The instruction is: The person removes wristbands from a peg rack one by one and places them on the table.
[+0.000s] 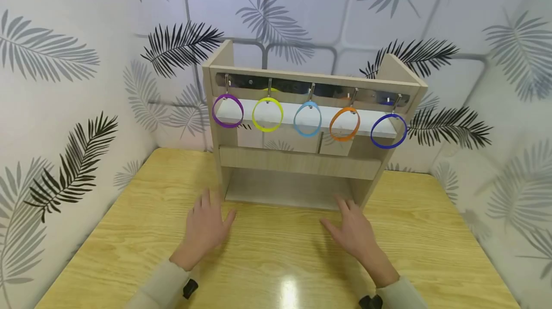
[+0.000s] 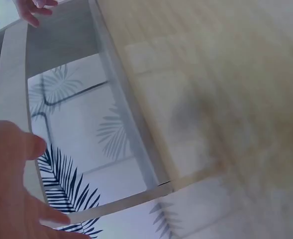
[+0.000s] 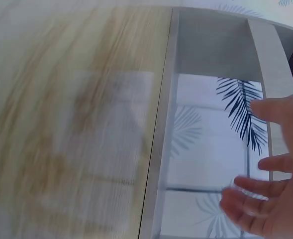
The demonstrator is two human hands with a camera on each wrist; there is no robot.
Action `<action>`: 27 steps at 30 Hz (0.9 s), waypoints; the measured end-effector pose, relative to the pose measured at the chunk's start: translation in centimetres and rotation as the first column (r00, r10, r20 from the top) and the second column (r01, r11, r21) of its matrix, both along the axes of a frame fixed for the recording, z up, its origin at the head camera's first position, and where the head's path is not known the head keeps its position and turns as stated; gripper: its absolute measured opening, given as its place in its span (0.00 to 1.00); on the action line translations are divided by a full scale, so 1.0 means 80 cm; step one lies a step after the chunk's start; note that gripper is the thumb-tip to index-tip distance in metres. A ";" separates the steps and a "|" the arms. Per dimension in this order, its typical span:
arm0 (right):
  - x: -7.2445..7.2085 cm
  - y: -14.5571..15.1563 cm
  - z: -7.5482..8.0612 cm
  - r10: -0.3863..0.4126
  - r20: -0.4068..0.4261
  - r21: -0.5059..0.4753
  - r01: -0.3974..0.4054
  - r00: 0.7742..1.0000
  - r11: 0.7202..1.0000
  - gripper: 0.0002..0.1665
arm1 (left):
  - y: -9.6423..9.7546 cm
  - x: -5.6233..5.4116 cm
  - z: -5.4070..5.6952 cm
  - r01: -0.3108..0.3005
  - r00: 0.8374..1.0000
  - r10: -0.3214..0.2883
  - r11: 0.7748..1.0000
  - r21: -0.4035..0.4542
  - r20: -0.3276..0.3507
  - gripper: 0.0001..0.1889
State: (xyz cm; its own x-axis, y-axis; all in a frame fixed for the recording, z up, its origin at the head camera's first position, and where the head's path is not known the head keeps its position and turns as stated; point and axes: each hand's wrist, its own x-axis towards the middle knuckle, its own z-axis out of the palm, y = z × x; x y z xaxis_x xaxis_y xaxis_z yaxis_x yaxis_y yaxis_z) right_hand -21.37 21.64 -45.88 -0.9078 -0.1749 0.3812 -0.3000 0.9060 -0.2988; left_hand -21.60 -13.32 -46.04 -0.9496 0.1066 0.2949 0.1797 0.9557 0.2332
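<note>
My left hand is held with its fingers extended and the thumb spread, near the lower left corner of a small wooden shelf unit. Opposite it, my right hand has its fingers loosely extended by the lower right corner. Neither hand holds anything. Along the unit's upper front, a metal hook rail carries thin rings: purple, yellow, light blue, orange and dark blue, one per hook. Both wrist views show the hands' fingers in front of the unit.
The unit stands at the back of a light wooden table. A white shelf board lies behind the rings. Feather-patterned walls rise behind and on both sides of the table.
</note>
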 end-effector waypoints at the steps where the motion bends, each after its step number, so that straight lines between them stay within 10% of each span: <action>1: 0.000 -0.002 0.002 0.022 -0.010 -0.040 -0.022 1.000 0.999 0.41 | -0.001 -0.004 0.004 -0.001 1.000 0.002 1.000 0.024 -0.025 0.38; 18: -0.014 -0.058 0.053 0.196 -0.189 -0.167 -0.228 0.962 0.959 0.27 | -0.024 -0.072 0.106 -0.023 0.999 0.031 0.934 0.357 -0.018 0.39; 27: -0.021 -0.090 0.084 0.262 -0.230 -0.161 -0.302 0.937 0.940 0.25 | -0.031 -0.097 0.121 0.100 0.995 -0.092 0.829 0.550 -0.042 0.32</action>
